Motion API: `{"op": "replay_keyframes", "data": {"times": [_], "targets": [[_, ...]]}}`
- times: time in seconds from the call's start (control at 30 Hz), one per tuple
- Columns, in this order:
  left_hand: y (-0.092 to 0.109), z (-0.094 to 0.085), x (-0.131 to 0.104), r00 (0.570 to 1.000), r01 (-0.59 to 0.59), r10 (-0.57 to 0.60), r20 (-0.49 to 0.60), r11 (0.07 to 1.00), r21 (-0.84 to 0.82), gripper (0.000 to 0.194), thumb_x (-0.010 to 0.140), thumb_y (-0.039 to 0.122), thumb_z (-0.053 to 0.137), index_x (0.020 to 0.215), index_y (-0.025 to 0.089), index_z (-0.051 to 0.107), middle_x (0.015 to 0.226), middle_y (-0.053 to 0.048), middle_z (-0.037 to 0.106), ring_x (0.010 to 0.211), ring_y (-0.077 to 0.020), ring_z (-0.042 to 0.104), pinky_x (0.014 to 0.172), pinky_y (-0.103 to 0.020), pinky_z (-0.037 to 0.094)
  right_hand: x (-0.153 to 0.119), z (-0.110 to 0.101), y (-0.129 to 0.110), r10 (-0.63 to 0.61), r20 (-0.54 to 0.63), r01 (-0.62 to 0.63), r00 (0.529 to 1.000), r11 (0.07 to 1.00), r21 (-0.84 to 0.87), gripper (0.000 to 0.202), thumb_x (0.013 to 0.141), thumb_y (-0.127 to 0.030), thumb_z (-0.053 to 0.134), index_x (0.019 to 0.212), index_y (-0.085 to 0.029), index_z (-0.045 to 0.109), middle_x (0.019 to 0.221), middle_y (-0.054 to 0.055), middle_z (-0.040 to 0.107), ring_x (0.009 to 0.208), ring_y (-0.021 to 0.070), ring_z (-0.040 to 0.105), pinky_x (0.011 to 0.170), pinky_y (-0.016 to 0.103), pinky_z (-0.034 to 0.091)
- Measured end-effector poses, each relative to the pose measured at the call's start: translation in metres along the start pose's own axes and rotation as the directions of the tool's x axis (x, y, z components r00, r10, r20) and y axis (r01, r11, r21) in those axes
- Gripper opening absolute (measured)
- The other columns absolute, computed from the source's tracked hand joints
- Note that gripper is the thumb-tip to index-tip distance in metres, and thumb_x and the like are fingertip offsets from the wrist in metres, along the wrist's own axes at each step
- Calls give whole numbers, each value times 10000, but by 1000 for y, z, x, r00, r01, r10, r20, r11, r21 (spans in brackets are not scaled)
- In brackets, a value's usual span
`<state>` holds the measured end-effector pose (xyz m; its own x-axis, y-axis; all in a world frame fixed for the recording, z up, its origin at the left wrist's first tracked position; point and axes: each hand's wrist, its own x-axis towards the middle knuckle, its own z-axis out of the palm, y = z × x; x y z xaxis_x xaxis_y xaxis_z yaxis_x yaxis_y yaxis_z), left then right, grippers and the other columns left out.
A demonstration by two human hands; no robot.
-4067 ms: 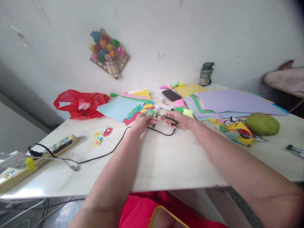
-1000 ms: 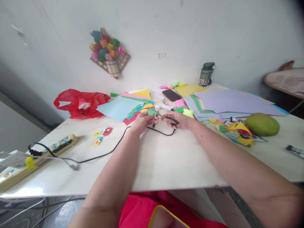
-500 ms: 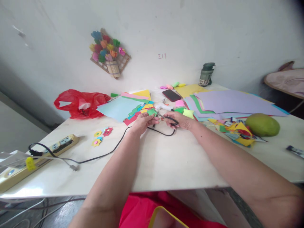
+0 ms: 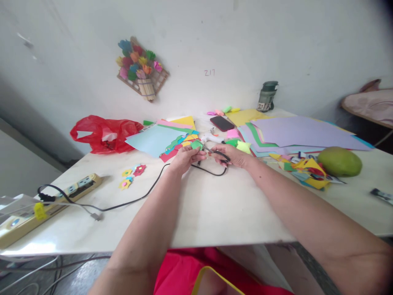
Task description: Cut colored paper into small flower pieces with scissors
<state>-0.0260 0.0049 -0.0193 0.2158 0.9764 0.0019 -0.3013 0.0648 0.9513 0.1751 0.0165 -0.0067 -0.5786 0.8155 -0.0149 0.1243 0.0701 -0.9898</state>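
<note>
Between the fingers of my left hand (image 4: 188, 157) is a small piece of green paper (image 4: 196, 144). My right hand (image 4: 229, 155) is closed round the black handles of a pair of scissors (image 4: 221, 155), whose blades point left to the green paper. Just beyond my hands lies a white glue gun (image 4: 212, 138) on the table. Coloured paper scraps (image 4: 172, 151) lie to the left of the left hand. Small paper flowers (image 4: 125, 183) in yellow, red and blue rest farther left on the tabletop.
A black cord (image 4: 132, 201) runs from the power strip (image 4: 73, 190) towards my hands. A red plastic bag (image 4: 123, 130) stands at the left back. Large paper sheets (image 4: 301, 131), a green mango-like fruit (image 4: 339, 162) and a bottle (image 4: 267, 96) are on the right; a phone (image 4: 221, 123) lies behind.
</note>
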Motion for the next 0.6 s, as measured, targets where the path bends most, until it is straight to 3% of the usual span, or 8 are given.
{"op": "replay_keyframes", "data": {"times": [0.17,0.3,0.43,0.6], "targets": [[1,-1,1,1000,6,-6,4,1000,22,128,791,200,671,832,89,620,783,-118,720,698,-183,709,782,-323,557,3,-1,2,-33,-43,30,999,998,-63,332,647,-311,709,907,-154,573,554,-68,515,438,69,423,384,197,333],[2,-4,2,998,-62,62,3,995,76,254,718,274,740,874,116,617,838,-77,711,722,-171,697,808,-353,550,6,-4,6,-91,-42,82,995,980,-181,397,593,-353,751,891,-162,569,601,-65,522,487,64,419,459,213,331],[1,-7,3,994,-109,111,-9,988,108,311,639,301,798,822,126,617,817,-35,689,749,-151,680,847,-349,535,10,-7,12,-222,-39,197,974,923,-332,406,580,-395,755,865,-155,595,580,-74,457,541,74,403,533,233,326],[-1,-12,5,994,-109,108,10,983,148,338,642,320,809,832,130,603,790,-29,689,719,-152,688,817,-336,544,11,-10,15,-260,-69,191,963,842,-505,438,587,-439,746,895,-149,635,566,-73,401,550,83,349,540,238,304]]}}
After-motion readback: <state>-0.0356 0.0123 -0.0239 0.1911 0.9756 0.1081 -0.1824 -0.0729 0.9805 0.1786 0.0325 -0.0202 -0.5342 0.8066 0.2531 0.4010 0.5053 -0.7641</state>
